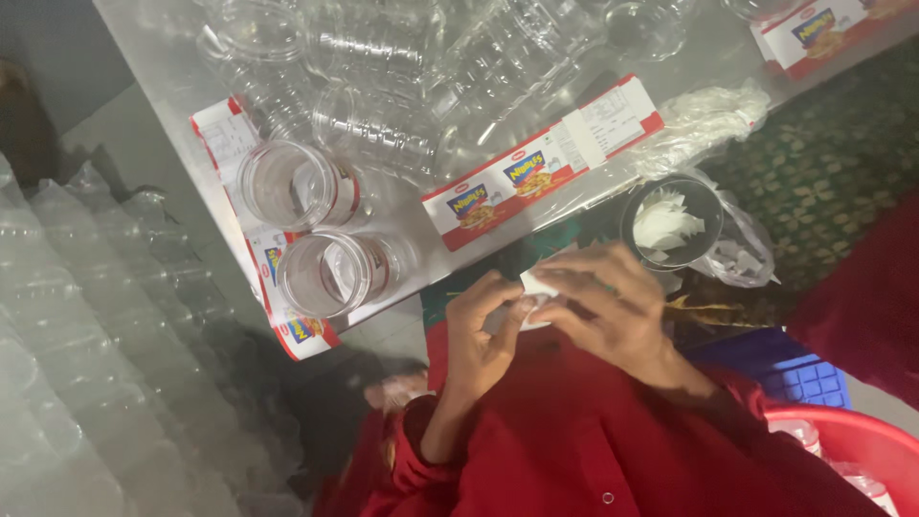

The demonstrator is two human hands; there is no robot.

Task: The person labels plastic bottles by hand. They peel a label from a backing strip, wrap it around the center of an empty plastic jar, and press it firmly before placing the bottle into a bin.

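Beside both hands, clear jars (325, 273) and a label strip (541, 165) crowd the table (153, 67).

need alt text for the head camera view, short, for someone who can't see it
Seen from above, a person in red holds a small white piece between the left hand and right hand, beside a round container of white bits. Clear plastic jars and printed label sheets lie on the table.
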